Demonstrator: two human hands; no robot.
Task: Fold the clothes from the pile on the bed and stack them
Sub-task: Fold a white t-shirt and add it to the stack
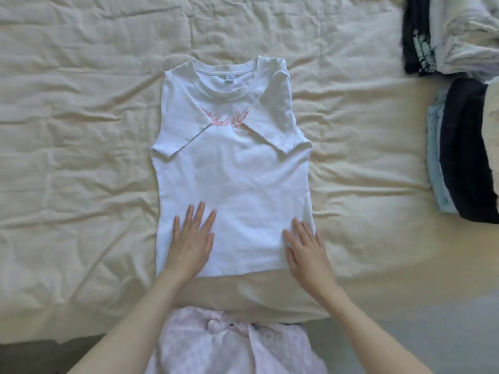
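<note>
At the centre of the bed (81, 130), on a wrinkled cream cover, a white T-shirt (232, 168) lies face up with its collar toward the far side and its hem toward the person; both short sleeves are folded inward across the chest, their edges partly covering a pink script print below the neckline; a small label shows inside the collar. The left hand (191, 238) lies flat on the lower left part of the shirt, fingers straight and slightly spread, pointing toward the collar, palm down, holding nothing; its wrist crosses the hem. The right hand (305, 247) lies likewise flat on the lower right part, fingers straight, its outer fingers reaching the shirt's right edge, gripping nothing; its heel sits at the hem line. The shirt thus extends away from both hands, with the hem just beneath the wrists and the sleeves well beyond the fingertips. At the right edge of the view, well apart from the shirt, a stack of folded garments (464, 157) rests on the bed, dark fabric over pale blue; farther back at the upper right lies a heap of clothes (453, 31), black and white pieces together. Pale pink patterned clothing (216, 346) on the person shows at the near edge.
</note>
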